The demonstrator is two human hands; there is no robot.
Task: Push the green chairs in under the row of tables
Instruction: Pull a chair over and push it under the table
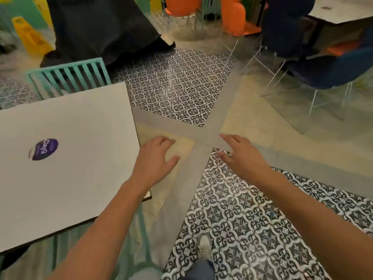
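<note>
Hands: left hand and right hand spread, empty, frame centre
Chair: green chair upper left, tucked behind table
Tip: grip backrest, push straight

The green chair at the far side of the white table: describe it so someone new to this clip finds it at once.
Start at the big white table on the left, with its round purple sticker. Just past its far edge, a slatted backrest sticks up: that is the green chair. It is pale mint with vertical bars, unlike the orange chairs and the dark blue chairs across the aisle.
</note>
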